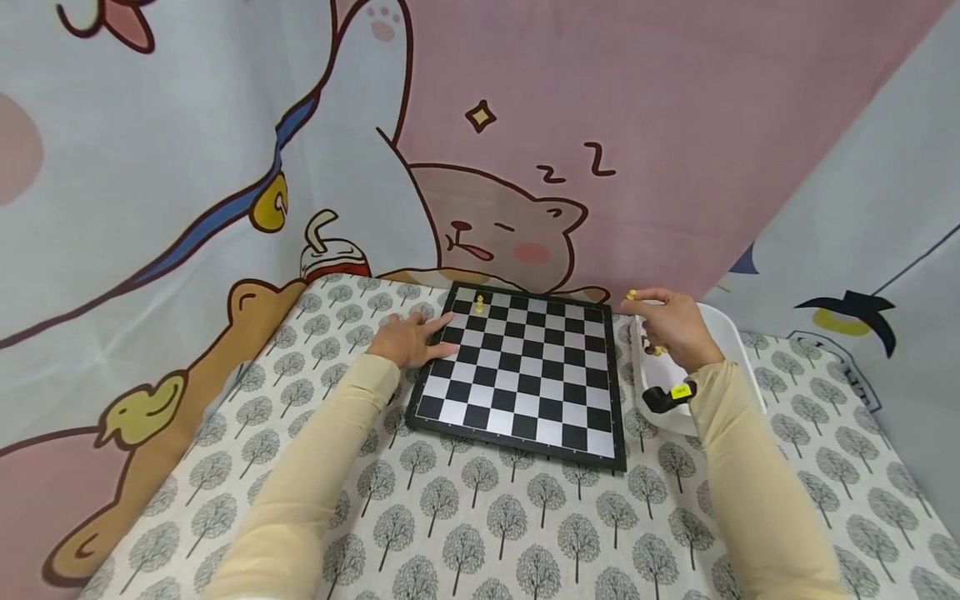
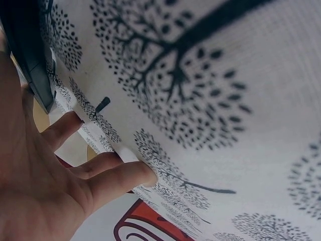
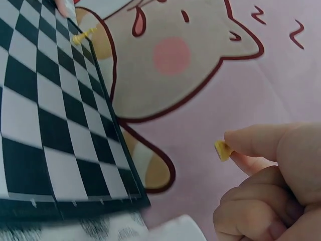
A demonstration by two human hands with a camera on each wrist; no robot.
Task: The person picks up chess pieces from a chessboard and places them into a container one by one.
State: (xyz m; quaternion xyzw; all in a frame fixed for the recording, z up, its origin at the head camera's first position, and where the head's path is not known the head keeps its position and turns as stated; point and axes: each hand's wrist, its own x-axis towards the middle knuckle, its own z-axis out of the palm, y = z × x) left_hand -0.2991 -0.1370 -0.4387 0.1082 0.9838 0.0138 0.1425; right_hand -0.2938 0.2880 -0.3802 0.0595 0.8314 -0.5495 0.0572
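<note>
A black-and-white chessboard point(image 1: 517, 367) lies on the table. One yellow chess piece, seemingly a pawn point(image 1: 480, 305), stands upright near its far left corner. My left hand point(image 1: 408, 340) rests at the board's left side, thumb and index finger reaching onto its edge; in the left wrist view the other fingers point(image 2: 125, 181) extend loosely by the cloth. Beyond the board's right edge, my right hand point(image 1: 671, 325) is raised over a white plastic bin point(image 1: 731, 333). Its thumb and index finger pinch a small yellow chess piece point(image 3: 222, 150), mostly hidden by the fingertips.
Several chess pieces point(image 1: 656, 350) lie inside the bin, partly covered by my right hand. The table wears a tree-print cloth point(image 1: 465, 542). A cartoon-print curtain point(image 1: 675, 125) hangs right behind the board and bin.
</note>
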